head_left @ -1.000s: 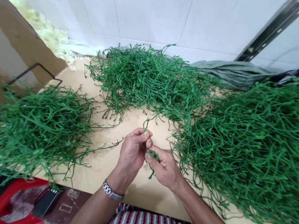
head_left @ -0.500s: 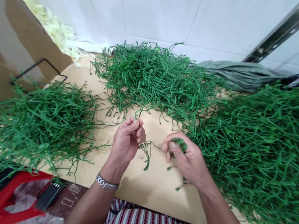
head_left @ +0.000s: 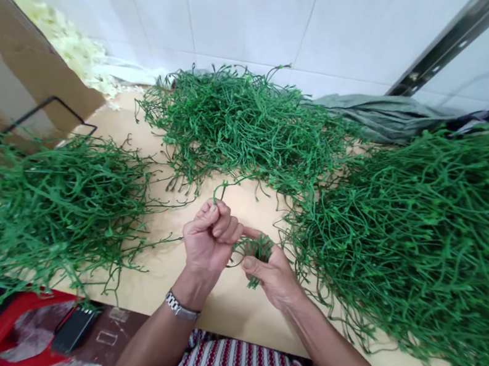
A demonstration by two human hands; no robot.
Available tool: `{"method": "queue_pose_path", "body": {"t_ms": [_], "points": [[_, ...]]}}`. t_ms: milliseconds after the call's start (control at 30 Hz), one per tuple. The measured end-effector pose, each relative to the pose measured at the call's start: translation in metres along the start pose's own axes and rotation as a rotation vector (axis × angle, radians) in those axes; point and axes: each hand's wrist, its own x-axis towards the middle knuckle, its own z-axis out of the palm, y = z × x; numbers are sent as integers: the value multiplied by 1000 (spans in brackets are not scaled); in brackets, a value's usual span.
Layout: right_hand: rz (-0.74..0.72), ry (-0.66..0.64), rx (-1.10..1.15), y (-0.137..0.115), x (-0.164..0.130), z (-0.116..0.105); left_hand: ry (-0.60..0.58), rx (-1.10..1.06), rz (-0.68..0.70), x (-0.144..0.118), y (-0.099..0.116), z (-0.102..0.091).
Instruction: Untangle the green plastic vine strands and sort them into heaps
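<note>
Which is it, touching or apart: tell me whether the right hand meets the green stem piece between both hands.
Touching. The head view shows the right hand with thumb and forefinger closed around the green stem piece, with no gap; the left hand grips its other end.

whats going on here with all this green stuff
A person seated at a table works with both hands on green plastic stems. The left hand pinches one stem, and the right hand holds a small green cluster against it. Three heaps of stems lie around: left, middle, right.

Black phone [head_left: 73, 329] on red stool [head_left: 9, 328].
</note>
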Motion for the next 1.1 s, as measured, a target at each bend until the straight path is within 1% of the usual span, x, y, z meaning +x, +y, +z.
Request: {"method": "queue_pose_path", "body": {"t_ms": [100, 167, 233, 300, 400, 500, 567, 633, 800, 967, 1100], "points": [[-121, 90, -41, 4, 1, 7, -11, -39, 35, 0, -5, 3], [-216, 131, -125, 4, 2, 9, -16, -51, 51, 0, -8, 4], [-275, 177, -203, 2, 3, 10, -29, -50, 68, 0, -9, 5], [-268, 209, -233, 2, 2, 9, -54, -47, 85, -1, -9, 4], [-204, 195, -130, 3, 0, 7, -68, -60, 72, -1, -6, 3], [-147, 138, 10, 6, -2, 6, -12, -57, 39, -2, -5, 3], [-148, 123, 25, 7, -2, 7, 24, -45, 34, -2, -4, 4], [-198, 128, -37, 7, -1, 7, 37, -44, 40, -1, -4, 5], [-406, 156, -335, 4, 2, 9, 43, -44, 45, 0, -7, 7], [-549, 291, -433, 6, 5, 11, 57, -81, 27, 2, -10, 6], [-641, 364, -611, 7, 5, 10, 79, -100, 23, 4, -12, 6]]}}
